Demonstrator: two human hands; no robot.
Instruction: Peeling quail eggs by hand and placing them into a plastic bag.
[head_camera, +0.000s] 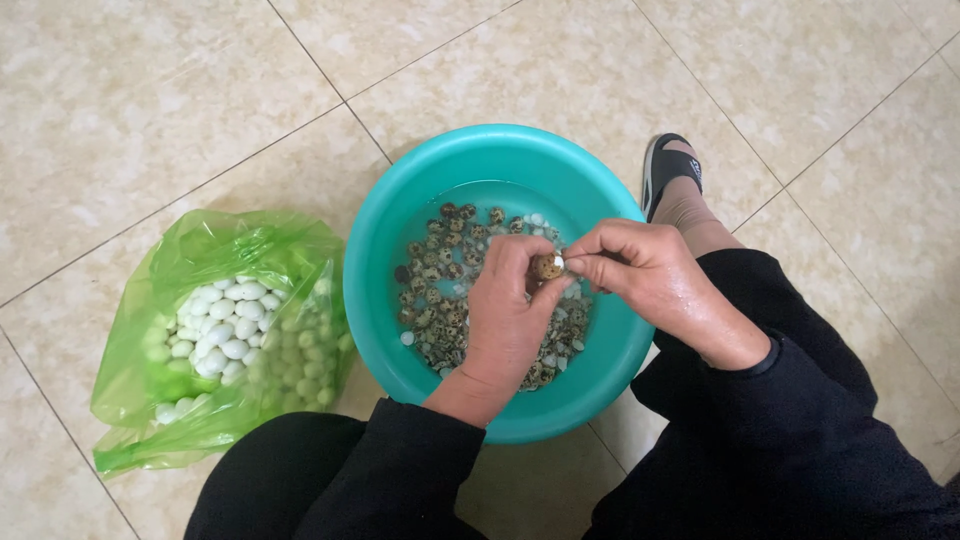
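Two hands meet over the teal basin (380, 260): the left hand (505, 310) pinches a small speckled egg (546, 266) at its fingertips, and the right hand (640, 275) nips the shell beside it. Squeezed too hard, the soft egg (wet, I think) could slip or tear and fall among the unpeeled eggs (435, 285) below the fingers, far from the green bag (150, 400) of peeled ones.
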